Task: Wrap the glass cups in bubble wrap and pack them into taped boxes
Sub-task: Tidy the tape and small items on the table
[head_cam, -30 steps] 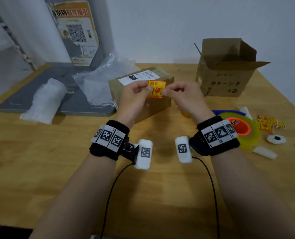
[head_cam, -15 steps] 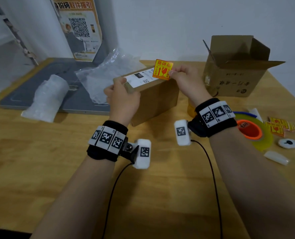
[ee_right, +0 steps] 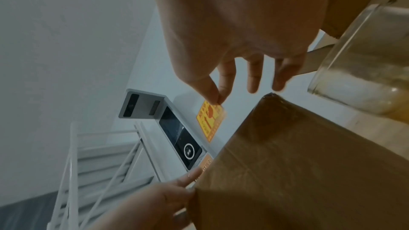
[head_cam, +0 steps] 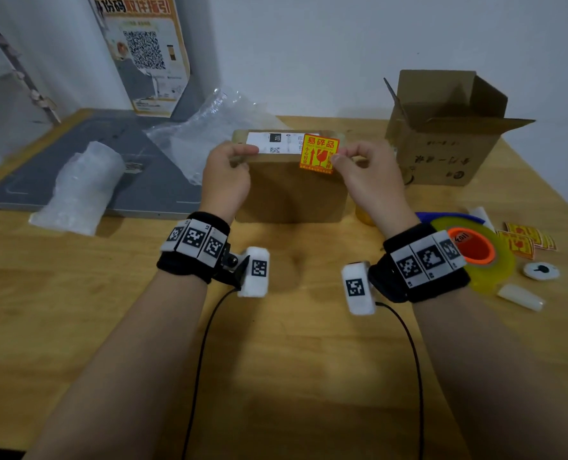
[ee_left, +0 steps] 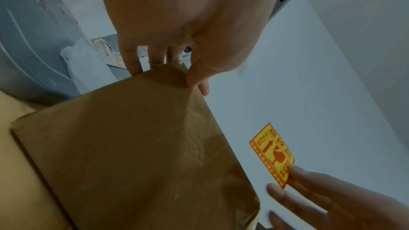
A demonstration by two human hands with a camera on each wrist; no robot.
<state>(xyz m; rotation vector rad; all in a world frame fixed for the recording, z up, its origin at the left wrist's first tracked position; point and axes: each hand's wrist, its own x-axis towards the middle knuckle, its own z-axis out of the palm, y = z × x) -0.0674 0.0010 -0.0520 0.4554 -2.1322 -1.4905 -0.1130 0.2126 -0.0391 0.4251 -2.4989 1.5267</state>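
A closed brown cardboard box (head_cam: 291,190) with a white shipping label (head_cam: 272,143) on top stands at the table's middle. My left hand (head_cam: 234,161) grips its near left top corner, thumb and fingers curled over the edge (ee_left: 190,76). My right hand (head_cam: 345,159) pinches a yellow and red fragile sticker (head_cam: 319,153) by its right edge, held just above the box's right top edge (ee_right: 211,120). A glass cup (ee_right: 363,62) stands right of the box in the right wrist view. A bubble-wrapped bundle (head_cam: 77,190) lies at the left.
An open empty-looking cardboard box (head_cam: 448,134) stands at the back right. A yellow tape roll with orange core (head_cam: 475,250), more stickers (head_cam: 525,240) and small white bits lie at the right. Loose bubble wrap (head_cam: 209,141) and a grey mat (head_cam: 87,161) lie at the back left.
The box has been turned square to me. My left hand moved from the sticker to the box's left corner. My right hand carried the sticker over the box top.
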